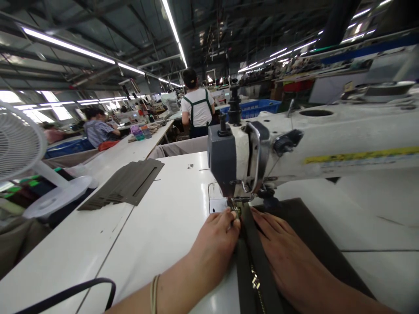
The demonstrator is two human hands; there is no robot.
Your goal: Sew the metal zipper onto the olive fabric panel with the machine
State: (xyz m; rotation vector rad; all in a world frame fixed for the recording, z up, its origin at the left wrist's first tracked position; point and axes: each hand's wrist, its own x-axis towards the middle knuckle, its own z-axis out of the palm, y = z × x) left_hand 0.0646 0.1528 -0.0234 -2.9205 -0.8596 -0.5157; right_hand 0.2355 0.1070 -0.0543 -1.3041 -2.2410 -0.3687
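Note:
A dark olive zipper (pixel 254 279) with gold teeth and a gold slider runs lengthwise up to the presser foot (pixel 241 201) of the sewing machine (pixel 242 161). At the foot, my left hand (pixel 216 237) has its fingers closed in a pinch on the zipper's left edge; the fingertips partly cover that spot. My right hand (pixel 284 253) lies flat, fingers stretched forward, on dark olive fabric (pixel 310 226) just right of the zipper. Part of the fabric is hidden beneath that hand and forearm.
A stack of dark cut fabric pieces (pixel 126 183) lies on the white table (pixel 163 218) to the left. Beyond it stands a white fan (pixel 62 192). A black strap (pixel 81 285) curves at the lower left. Co-workers (pixel 198 104) are farther off, near a blue crate (pixel 258 108).

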